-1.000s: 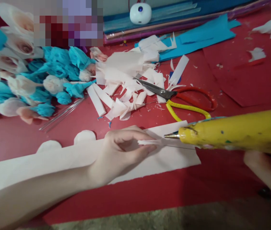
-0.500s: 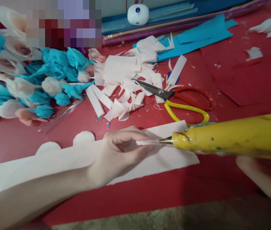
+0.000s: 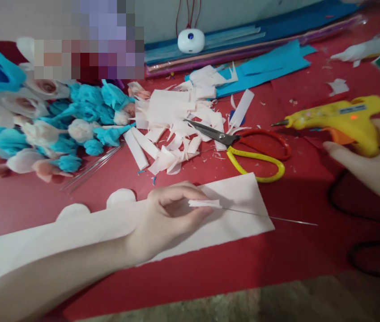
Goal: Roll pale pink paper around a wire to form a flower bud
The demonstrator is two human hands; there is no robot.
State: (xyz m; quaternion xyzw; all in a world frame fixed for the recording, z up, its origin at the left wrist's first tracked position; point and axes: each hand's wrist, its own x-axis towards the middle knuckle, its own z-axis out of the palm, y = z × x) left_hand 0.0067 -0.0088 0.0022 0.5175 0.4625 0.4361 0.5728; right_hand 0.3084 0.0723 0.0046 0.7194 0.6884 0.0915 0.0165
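Between thumb and fingers, my left hand (image 3: pixel 172 219) pinches a small folded piece of white paper (image 3: pixel 205 203), from which a thin wire (image 3: pixel 290 220) sticks out to the right. Beneath that hand lies a long white paper strip (image 3: pixel 240 201). At the right edge, my right hand (image 3: pixel 374 161) is wrapped round the handle of a yellow glue gun (image 3: pixel 334 114), whose nozzle points left, away from the paper. Scissors (image 3: pixel 223 137) with red and yellow handles lie open between the hands, their blades over white paper scraps (image 3: pixel 169 105).
Blue, white and peach paper flowers (image 3: pixel 89 100) are heaped at the left, beside clear sticks (image 3: pixel 92 165). Blue paper (image 3: pixel 260 67) and a white device (image 3: pixel 191 40) are at the back. A black cord (image 3: pixel 332 192) loops at the right. Two white rounded pieces (image 3: pixel 121 197) touch the strip.
The glue gun in my right hand has moved away from the folded paper, to the right and toward the back. The wire now shows. My left hand keeps its pinch.
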